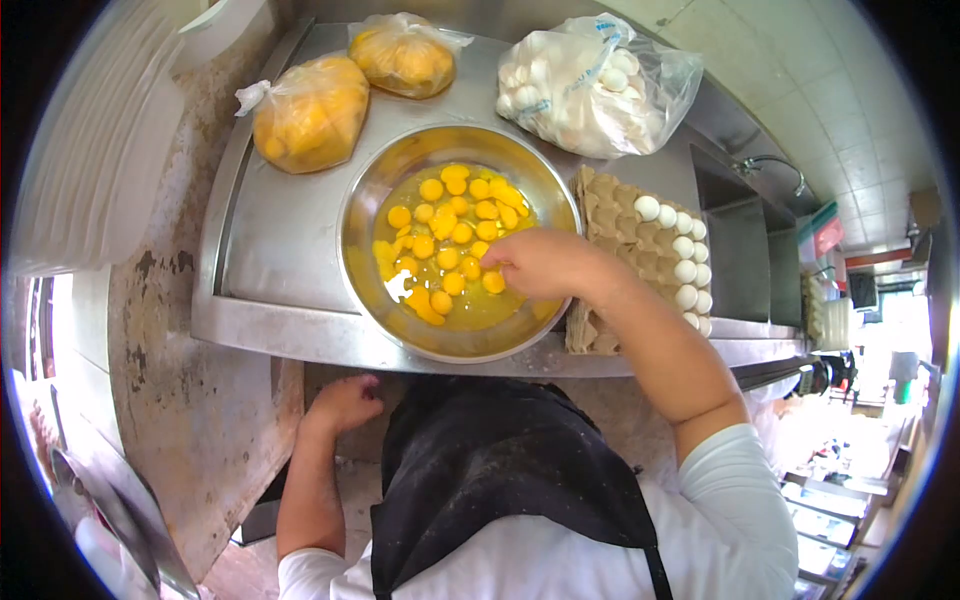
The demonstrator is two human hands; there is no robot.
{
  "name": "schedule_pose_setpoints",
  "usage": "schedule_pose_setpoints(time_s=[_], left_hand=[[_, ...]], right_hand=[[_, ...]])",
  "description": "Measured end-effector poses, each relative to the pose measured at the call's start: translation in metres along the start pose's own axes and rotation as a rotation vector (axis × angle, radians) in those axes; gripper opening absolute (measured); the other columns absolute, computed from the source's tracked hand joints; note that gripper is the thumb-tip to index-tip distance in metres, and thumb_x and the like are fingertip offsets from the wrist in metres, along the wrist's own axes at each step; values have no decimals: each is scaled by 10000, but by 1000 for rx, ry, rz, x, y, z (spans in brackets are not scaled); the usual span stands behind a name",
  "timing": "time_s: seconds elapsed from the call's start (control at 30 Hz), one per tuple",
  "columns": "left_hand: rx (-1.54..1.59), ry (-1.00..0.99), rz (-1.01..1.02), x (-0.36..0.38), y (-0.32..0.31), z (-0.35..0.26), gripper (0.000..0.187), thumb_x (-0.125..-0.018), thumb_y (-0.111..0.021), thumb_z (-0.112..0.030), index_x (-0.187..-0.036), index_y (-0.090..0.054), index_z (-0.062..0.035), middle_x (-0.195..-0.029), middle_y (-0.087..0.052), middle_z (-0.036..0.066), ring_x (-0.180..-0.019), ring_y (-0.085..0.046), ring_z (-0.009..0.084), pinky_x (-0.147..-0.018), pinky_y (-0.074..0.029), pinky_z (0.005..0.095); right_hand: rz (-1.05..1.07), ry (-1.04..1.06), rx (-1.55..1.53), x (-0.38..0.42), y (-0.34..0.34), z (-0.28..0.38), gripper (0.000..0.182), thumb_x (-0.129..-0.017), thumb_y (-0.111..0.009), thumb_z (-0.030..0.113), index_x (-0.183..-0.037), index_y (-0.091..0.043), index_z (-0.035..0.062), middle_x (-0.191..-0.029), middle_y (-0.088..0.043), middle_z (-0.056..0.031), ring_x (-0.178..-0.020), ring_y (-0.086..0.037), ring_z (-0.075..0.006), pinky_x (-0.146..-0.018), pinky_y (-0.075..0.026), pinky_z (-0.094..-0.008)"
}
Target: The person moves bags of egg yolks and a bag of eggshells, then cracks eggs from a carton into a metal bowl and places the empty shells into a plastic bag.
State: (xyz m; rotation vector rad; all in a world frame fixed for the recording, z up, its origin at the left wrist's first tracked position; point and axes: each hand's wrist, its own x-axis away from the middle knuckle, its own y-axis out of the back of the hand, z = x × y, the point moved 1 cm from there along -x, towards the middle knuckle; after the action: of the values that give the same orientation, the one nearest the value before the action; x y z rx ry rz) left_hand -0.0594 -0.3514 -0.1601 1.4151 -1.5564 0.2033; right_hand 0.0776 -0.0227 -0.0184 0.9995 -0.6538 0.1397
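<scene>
A wide steel bowl [360, 235] holds many raw eggs, their yolks [447, 258] floating in clear whites. My right hand [528, 263] reaches over the bowl's right side, its fingertips pinched together at the yolks; whatever they hold, if anything, is too small to make out. Beside the bowl on the right stands a cardboard egg tray [612, 225], with several white eggs [684, 271] in its right-hand columns. My left hand [345, 403] hangs below the counter's front edge, fingers curled, and what may be inside them is hidden.
Two tied bags of yellow-orange contents [312, 115] [403, 58] lie behind the bowl at the left. A plastic bag of eggshells [600, 88] sits at the back right. Farther right are a sink [738, 255] and faucet [778, 162]. Stacked white trays [95, 140] stand far left.
</scene>
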Motion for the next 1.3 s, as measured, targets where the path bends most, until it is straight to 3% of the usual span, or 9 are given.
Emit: schedule_pose_setpoints(time_s=[0.37,0.47,0.53,0.57,0.63,0.7,0.87,1.17,1.3], left_hand=[[8,-35,-68,3,1,-14,479,-761,-627,-351,-1153,-647,-77,-1004,-694,159,-956,-657,332,-861,-511,418],[37,-64,-10,11,8,-24,468,-767,-654,-358,-1130,-653,-63,-969,-697,151,-913,-666,302,-829,-518,389],[56,-68,54,16,16,-37,464,-772,-670,-362,-1118,-656,-55,-949,-698,144,-887,-672,275,-808,-522,370],[131,-114,124,19,21,-45,439,-782,-689,-349,-1105,-660,-54,-934,-697,125,-863,-663,237,-790,-519,347],[166,-165,195,28,39,-65,415,-792,-709,-336,-1092,-664,-53,-918,-696,107,-840,-655,198,-771,-517,325],[289,-220,263,40,50,-95,304,-823,-672,-97,-1111,-629,-9,-921,-674,32,-854,-607,105,-783,-494,257],[486,-342,397,47,86,-148,334,-845,-688,-103,-1156,-612,-7,-926,-648,15,-854,-587,79,-770,-482,239],[151,-747,-216,7,131,-290,315,-834,-703,-171,-1114,-656,-35,-925,-661,53,-792,-602,132,-723,-474,260],[-281,-921,-430,-67,91,-389,371,-782,-729,-231,-1098,-661,-49,-962,-653,102,-840,-631,245,-752,-505,343]], right_hand=[[104,-88,95,24,-22,32,333,-839,-528,153,-1132,-683,177,-1116,-674,-126,-1028,-642,-302,-872,-506,-429],[-123,8,-89,54,-2,27,337,-847,-540,185,-1160,-662,148,-1074,-673,-149,-995,-630,-338,-843,-507,-435],[-192,172,-666,63,0,16,284,-825,-590,185,-1088,-673,116,-966,-670,-147,-938,-633,-330,-809,-512,-429],[-224,161,-669,63,-8,8,284,-825,-590,185,-1088,-673,116,-966,-670,-147,-938,-633,-330,-809,-512,-429],[-409,-19,34,60,-24,-2,241,-794,-628,165,-1021,-674,95,-904,-645,-137,-907,-630,-321,-786,-514,-422],[-462,-31,-168,73,-16,-3,221,-787,-623,153,-994,-672,93,-919,-638,-132,-919,-628,-319,-789,-512,-426],[-532,73,-255,66,-50,-19,216,-761,-637,116,-970,-689,126,-984,-644,-99,-951,-631,-306,-796,-512,-423],[-1025,-429,-198,143,16,-140,261,-807,-585,95,-1059,-653,119,-1036,-638,-119,-972,-616,-328,-828,-504,-413],[-955,-484,76,142,15,-194,248,-779,-605,78,-1020,-657,108,-1021,-652,-108,-955,-622,-320,-809,-507,-415]])
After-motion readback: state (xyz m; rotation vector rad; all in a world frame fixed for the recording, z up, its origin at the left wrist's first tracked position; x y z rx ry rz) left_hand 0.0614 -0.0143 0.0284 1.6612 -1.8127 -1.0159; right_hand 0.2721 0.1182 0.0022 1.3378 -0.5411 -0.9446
